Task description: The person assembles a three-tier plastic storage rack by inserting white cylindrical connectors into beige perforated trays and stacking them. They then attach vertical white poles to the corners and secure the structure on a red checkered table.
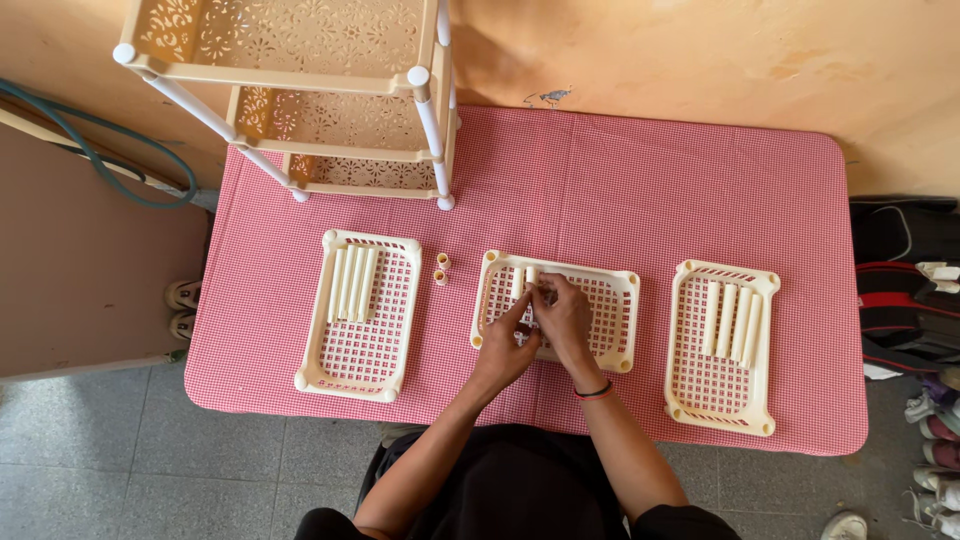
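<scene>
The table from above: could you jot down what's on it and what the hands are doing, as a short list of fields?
Surface: table under a pink checked cloth
Trays: three cream perforated trays, left tray, middle tray, right tray
Loose tubes: four in the left tray, four in the right
Left hand: over the middle tray, fingers on a cream tube
Right hand: pinching the same tube
Back left: assembled rack
Small parts: two connectors

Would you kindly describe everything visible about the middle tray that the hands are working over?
The middle tray is a cream, plastic-looking rectangular basket shelf with a lattice bottom, a raised rim and round sockets at its corners. It lies flat, slightly skewed, on the pink checked tablecloth, between two similar trays. The left hand and right hand hover over its left half, holding short cream tubes; whether they touch the tray itself cannot be told.
</scene>
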